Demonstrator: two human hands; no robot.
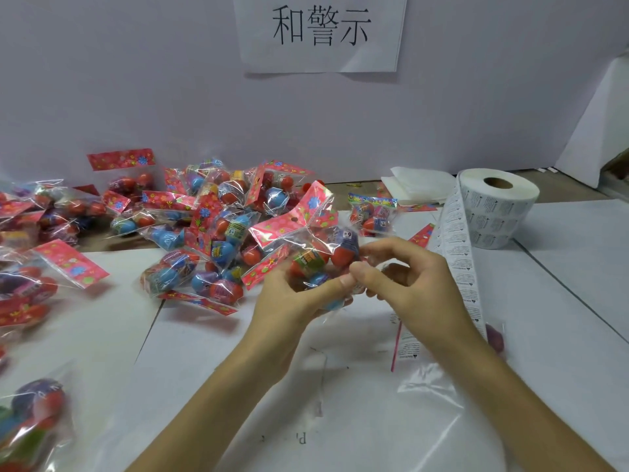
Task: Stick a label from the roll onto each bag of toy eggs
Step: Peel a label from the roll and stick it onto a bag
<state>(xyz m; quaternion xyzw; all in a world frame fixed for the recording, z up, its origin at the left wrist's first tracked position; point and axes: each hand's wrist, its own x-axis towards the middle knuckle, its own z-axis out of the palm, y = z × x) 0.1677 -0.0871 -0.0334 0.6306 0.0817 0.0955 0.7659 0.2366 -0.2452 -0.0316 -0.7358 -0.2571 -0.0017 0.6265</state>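
Both hands held one bag of toy eggs (316, 248) mid-frame, left hand (292, 296) cupping, right hand (413, 281) pinching; we judged flat, firm pressing best.

Wall sheet (320, 32) reads 和警示; egg (344, 248) in held bag (308, 245) shows 6+.
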